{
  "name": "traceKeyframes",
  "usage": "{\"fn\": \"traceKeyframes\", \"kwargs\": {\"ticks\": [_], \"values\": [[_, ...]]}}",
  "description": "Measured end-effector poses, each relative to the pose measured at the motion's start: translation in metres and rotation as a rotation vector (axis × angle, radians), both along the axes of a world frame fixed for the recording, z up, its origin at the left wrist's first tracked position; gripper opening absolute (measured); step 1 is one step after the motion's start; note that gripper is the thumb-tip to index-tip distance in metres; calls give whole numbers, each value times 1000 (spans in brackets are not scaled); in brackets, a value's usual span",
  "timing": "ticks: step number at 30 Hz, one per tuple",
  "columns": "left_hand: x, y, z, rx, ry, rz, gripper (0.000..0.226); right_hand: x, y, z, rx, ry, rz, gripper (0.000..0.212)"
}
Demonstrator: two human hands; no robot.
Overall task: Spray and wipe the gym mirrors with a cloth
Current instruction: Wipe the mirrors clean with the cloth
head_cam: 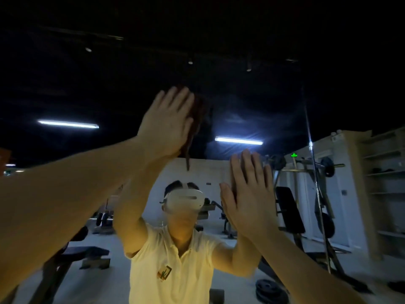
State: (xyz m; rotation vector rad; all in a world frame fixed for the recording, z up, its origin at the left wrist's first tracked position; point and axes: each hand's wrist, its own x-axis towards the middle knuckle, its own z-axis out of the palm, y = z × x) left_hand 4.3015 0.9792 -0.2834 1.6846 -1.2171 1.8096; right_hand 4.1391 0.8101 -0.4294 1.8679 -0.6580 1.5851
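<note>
- Pressing the dark red cloth (199,115) flat to the mirror (285,102), high up and left of centre, is my left hand (168,121), fingers straight. A loose end of the cloth dangles below the palm.
- My right hand (247,194) lies lower, fingers straight and together against the glass, holding nothing.
- I judge the wiping to be under way on the upper glass. I cannot tell which areas are already clean, and no spray bottle shows.
- Count: one cloth, two hands, one seam (309,132) dividing two mirror panels, two lit tube lights (68,124) reflected, and several weight benches (289,211) reflected behind.
</note>
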Motion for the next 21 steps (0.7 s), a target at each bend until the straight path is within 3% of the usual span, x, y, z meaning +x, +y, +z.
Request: {"fn": "traceKeyframes", "kwargs": {"ticks": [3,7,9,12,17,21], "values": [[-18,-18,2,-112,150,-52,62,-3,10,7,23,-32,19,66],[-20,-26,-52,114,-112,-5,61,-13,15,52,17,-121,24,61],[-6,-7,-51,273,-207,41,63,-18,12,88,29,-137,12,62],[13,10,-25,310,-259,108,64,-21,-3,121,47,-77,-34,70],[11,20,39,73,3,23,66,-13,-21,114,8,-58,-73,70],[-37,-27,40,-101,225,-108,65,-14,-22,113,-4,-73,-47,69]]}}
